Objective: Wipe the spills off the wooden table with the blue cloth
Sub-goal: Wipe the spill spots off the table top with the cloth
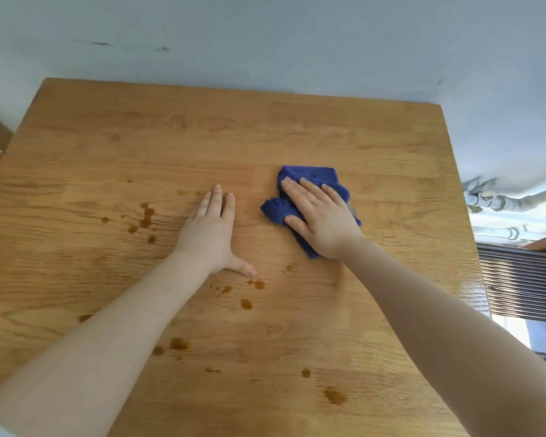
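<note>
Head view shows the right hand (320, 212) lying flat with straight fingers pressed on the blue cloth (309, 184), bunched on the wooden table (108, 121) right of centre, while the left hand (212, 228) rests open-palmed on bare wood just beside it. That cloth looks soft, light and floppy — it should slide best under a broad flat palm, not a pinch, or it may ball up. Brown spills (145, 216) lie apart from it — to the left and nearer the person.

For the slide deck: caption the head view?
Right hand presses blue cloth on wooden table; brown spills remain.
</note>
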The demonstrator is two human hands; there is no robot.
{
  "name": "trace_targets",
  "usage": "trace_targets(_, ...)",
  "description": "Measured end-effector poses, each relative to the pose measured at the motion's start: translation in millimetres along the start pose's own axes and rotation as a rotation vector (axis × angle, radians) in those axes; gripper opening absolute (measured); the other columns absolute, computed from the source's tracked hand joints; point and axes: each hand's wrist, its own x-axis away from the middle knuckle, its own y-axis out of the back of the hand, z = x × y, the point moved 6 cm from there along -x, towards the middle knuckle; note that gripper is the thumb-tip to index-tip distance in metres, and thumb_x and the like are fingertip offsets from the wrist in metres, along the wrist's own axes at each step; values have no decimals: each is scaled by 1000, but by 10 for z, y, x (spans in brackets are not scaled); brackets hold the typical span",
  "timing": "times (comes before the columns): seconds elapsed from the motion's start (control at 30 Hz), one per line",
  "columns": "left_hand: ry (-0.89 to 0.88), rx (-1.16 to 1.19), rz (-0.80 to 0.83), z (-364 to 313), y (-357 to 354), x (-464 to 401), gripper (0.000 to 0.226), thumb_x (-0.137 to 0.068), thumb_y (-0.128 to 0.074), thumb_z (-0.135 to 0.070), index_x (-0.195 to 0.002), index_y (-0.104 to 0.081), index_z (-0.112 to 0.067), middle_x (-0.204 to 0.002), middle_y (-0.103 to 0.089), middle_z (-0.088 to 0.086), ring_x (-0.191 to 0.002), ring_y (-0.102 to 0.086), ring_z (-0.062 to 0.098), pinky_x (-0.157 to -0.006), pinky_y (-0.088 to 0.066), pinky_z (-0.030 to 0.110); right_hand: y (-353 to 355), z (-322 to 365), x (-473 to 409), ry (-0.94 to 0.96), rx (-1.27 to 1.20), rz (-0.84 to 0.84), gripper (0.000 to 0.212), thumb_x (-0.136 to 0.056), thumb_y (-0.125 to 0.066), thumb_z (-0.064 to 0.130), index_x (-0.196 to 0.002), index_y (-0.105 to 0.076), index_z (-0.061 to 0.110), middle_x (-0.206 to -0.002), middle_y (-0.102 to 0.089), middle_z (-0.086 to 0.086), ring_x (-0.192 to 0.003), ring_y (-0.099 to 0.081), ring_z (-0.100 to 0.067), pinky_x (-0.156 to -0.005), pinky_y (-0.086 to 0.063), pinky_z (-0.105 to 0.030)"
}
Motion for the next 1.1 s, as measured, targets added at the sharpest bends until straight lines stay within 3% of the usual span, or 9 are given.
trace_targets(0.1, 0, 20, 13, 25, -51, 0, 146, -48, -71, -73, -146, 20, -14, -152, 29, 8, -143, 17, 22, -117, -4, 37, 11, -185, -299, -223, -34, -47, 59, -97, -27, 48, -148, -12, 21, -156, -18, 5, -144, -8, -14, -116, -5, -36)
trace_targets(0.17, 3, 16, 20, 28, -60, 5, 146, -48, -70, -74, -146, 21, -14, -152, 30, 8, -143, 18, 22, -117, -5, 38, 14, -163, -369, -238, -16, -41, 58, -98, -25, 46, -148, -12, 22, -157, -12, 6, -144, -5, -14, -116, -3, -38)
trace_targets(0.27, 7, 12, 30, 15, -49, 13, 145, -50, -71, -72, -146, 20, -12, -152, 30, 11, -143, 18, 24, -118, -4, 40, -22, 17, -160, -146, 0, -3, 56, -98, -26, 45, -148, -14, 22, -157, -12, 7, -144, -5, -14, -116, -2, -39)
trace_targets(0.4, 19, 16, 36, -1, -23, 34, 145, -51, -72, -70, -146, 19, -10, -152, 29, 11, -143, 17, 24, -118, -4, 39, -156, 455, 337, 152, 8, 116, 61, -93, -19, 51, -147, -18, 24, -156, -15, 8, -144, -8, -14, -116, -3, -42)
trace_targets(0.5, 25, 22, 31, -11, -6, 31, 145, -50, -72, -70, -146, 18, -9, -153, 28, 10, -144, 17, 22, -118, -4, 39, -123, 403, 227, 277, 22, 160, 60, -92, -23, 51, -146, -23, 25, -155, -18, 9, -144, -11, -14, -115, -3, -39)
trace_targets(0.77, 151, -93, -62, 8, -34, 145, 148, -47, -61, -82, -145, 17, -2, -153, 23, 16, -144, 14, 26, -118, 1, 39, -40, 159, -463, 63, 43, 137, 56, -98, -28, 46, -148, -12, 26, -157, -8, 9, -144, -3, -14, -116, -3, -40)
trace_targets(1.0, 194, 67, -25, 86, -79, 169, 144, -49, -64, -79, -147, 14, -7, -155, 21, 8, -145, 12, 21, -118, -3, 37, -156, 437, 169, 443, 59, 204, 63, -90, -20, 53, -146, -21, 24, -156, -16, 7, -144, -9, -16, -114, 0, -39)
trace_targets(1.1, 171, 80, -40, 111, -93, 166, 145, -48, -63, -80, -147, 14, -8, -155, 21, 8, -144, 13, 21, -119, -3, 37, -105, 331, -157, 423, 48, 217, 58, -95, -31, 50, -146, -18, 27, -156, -13, 10, -144, -6, -13, -114, -1, -38)
